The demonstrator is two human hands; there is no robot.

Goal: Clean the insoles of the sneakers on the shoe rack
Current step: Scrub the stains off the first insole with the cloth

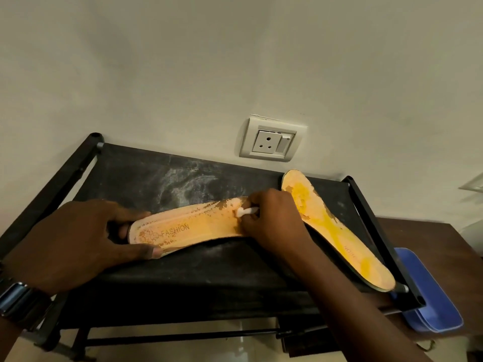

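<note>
Insole (198,226) gripped by left hand (78,244); right hand (271,220) pinches white tool (244,211)

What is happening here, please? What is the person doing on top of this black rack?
A person is cleaning an orange insole on top of the black shoe rack. The left hand holds its heel end, printed FASHION. The right hand pinches a small white tool against the worn front part; I cannot tell exactly what the tool is. A second insole lies at the right side of the rack, with no hand on it.
</note>
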